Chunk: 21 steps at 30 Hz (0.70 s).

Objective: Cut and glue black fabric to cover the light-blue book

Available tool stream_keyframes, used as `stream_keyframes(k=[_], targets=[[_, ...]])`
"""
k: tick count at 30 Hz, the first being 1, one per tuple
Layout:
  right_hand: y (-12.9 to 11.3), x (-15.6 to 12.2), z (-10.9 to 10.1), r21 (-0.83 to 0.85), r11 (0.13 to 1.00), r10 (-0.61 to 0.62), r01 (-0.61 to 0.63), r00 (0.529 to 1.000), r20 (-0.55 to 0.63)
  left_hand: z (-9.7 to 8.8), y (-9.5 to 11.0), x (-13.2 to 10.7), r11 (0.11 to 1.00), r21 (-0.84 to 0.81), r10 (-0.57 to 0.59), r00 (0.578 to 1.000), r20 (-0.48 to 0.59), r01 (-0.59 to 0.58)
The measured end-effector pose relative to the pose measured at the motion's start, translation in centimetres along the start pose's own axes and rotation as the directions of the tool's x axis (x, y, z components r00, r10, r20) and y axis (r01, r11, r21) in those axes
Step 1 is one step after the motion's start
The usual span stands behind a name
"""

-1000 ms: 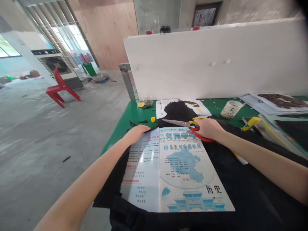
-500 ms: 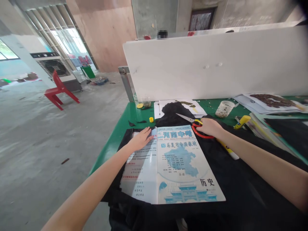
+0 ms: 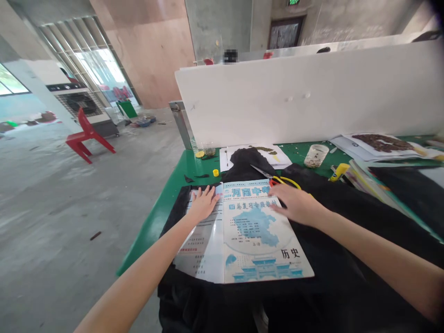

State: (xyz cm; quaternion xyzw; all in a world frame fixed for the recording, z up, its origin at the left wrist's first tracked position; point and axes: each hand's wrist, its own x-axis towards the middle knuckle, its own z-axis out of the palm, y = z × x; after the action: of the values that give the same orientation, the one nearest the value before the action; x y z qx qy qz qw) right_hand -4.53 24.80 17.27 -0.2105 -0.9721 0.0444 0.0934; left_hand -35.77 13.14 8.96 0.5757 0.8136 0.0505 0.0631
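Note:
An open book with Chinese print and a blue map on its right-hand page lies on black cloth. My left hand rests flat, fingers spread, on the upper part of the left-hand page, where a strip of the cloth is folded over the outer edge. Over the upper right edge of the book is my right hand, somewhat blurred, fingers stretched out and holding nothing. Just beyond it lie scissors with red and yellow handles, blades pointing away to the left; the hand hides part of the handles.
Behind the book are a yellow cap, cloth scraps and a clear plastic cup. A yellow glue stick lies beside stacked books at right. A white board borders the green table. A red chair stands at left.
My right hand has let go of the scissors and moved left and nearer, over the book's edge. The scissors now lie on the cloth. My left hand's fingers have spread wider.

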Motion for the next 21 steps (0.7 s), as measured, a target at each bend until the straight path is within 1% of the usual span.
stream_keyframes(k=[1,2,3,5,7,10,12,13,14,15,16,17,18,19,20,21], targets=[[-1.1,-1.5,-0.2,0.056,0.995,-0.087,0.081,0.99,0.11,-0.1,0.0,0.0,1.0,-0.016,-0.013,1.0,0.008,0.013],[-2.1,-2.9,-0.3,0.098,0.984,-0.165,0.148,0.967,0.194,-0.2,0.0,0.0,0.999,-0.038,-0.022,1.0,0.014,0.022],[-2.9,-4.3,-0.3,0.123,0.968,-0.241,0.217,0.938,0.247,-0.3,0.0,0.0,0.998,-0.064,-0.024,1.0,0.02,0.025],[-3.8,-6.5,0.0,0.111,0.954,-0.3,0.279,0.908,0.294,-0.4,-0.1,0.0,0.994,-0.106,-0.009,1.0,0.029,0.012],[-4.0,-7.9,0.2,0.09,0.945,-0.328,0.316,0.894,0.304,-0.6,-0.3,0.1,0.992,-0.126,0.015,0.999,0.034,-0.011],[-3.8,-8.8,0.1,0.121,0.924,-0.382,0.362,0.876,0.293,-0.6,-0.6,0.1,0.991,-0.131,0.037,0.999,0.033,-0.033],[-4.0,-9.0,0.1,0.096,0.921,-0.388,0.376,0.889,0.244,-0.4,-0.7,0.1,0.99,-0.13,0.054,0.998,0.025,-0.05],[-4.2,-9.1,0.0,0.047,0.928,-0.372,0.371,0.903,0.216,-0.3,-0.8,0.1,0.99,-0.127,0.062,0.998,0.021,-0.059],[-4.4,-9.1,0.0,-0.026,0.94,-0.329,0.34,0.925,0.188,-0.2,-0.9,0.2,0.99,-0.125,0.07,0.997,0.017,-0.067],[-4.7,-9.1,-0.2,-0.119,0.955,-0.251,0.271,0.955,0.158,0.0,-0.9,0.2,0.99,-0.122,0.074,0.997,0.013,-0.072],[-4.9,-9.0,-0.3,-0.215,0.963,-0.141,0.164,0.983,0.121,0.1,-0.9,0.2,0.99,-0.12,0.077,0.997,0.009,-0.075],[-5.1,-8.9,-0.5,-0.294,0.955,-0.007,0.03,0.997,0.078,0.2,-0.9,0.3,0.99,-0.118,0.077,0.997,0.006,-0.076],[-5.2,-8.6,-0.7,-0.336,0.935,0.137,-0.115,0.99,0.04,0.3,-1.0,0.3,0.99,-0.118,0.075,0.997,0.004,-0.074],[-5.2,-8.3,-0.8,-0.333,0.91,0.27,-0.247,0.963,0.023,0.3,-1.0,0.3,0.991,-0.118,0.071,0.997,0.004,-0.07],[-5.2,-7.9,-0.8,-0.286,0.895,0.368,-0.343,0.929,0.038,0.3,-1.0,0.3,0.991,-0.119,0.066,0.998,0.005,-0.065],[-5.1,-7.5,-0.6,-0.194,0.899,0.414,-0.392,0.906,0.084,0.3,-1.0,0.3,0.991,-0.12,0.062,0.998,0.007,-0.061]])
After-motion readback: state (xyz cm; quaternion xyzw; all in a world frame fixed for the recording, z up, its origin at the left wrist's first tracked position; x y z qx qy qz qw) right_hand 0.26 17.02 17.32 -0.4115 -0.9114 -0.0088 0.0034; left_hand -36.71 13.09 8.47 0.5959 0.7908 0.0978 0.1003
